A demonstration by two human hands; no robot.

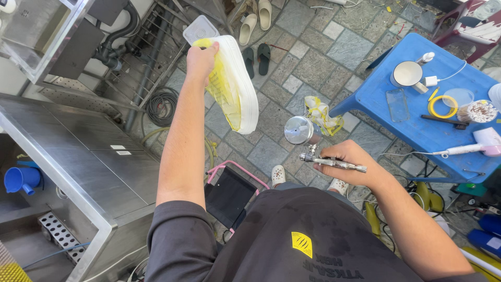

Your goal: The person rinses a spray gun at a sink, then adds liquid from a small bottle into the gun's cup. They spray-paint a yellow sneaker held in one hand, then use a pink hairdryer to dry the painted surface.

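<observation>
My left hand [201, 58] is raised and grips a white shoe [241, 89] by its heel end, sole turned toward me, with yellow film or tape [225, 86] covering its upper. My right hand [348, 161] holds a small metal spray gun [327, 162] with a shiny round cup [300, 129] on top. The gun sits below and to the right of the shoe, apart from it, nozzle end pointing left.
A steel counter [88, 167] with a blue jug [21, 180] runs along the left. A blue table [417, 125] at right carries a cup, yellow tape ring, brush and a hair dryer [477, 145]. Sandals, a coiled hose [162, 107] and a pink-framed stool [229, 190] lie on the stone floor.
</observation>
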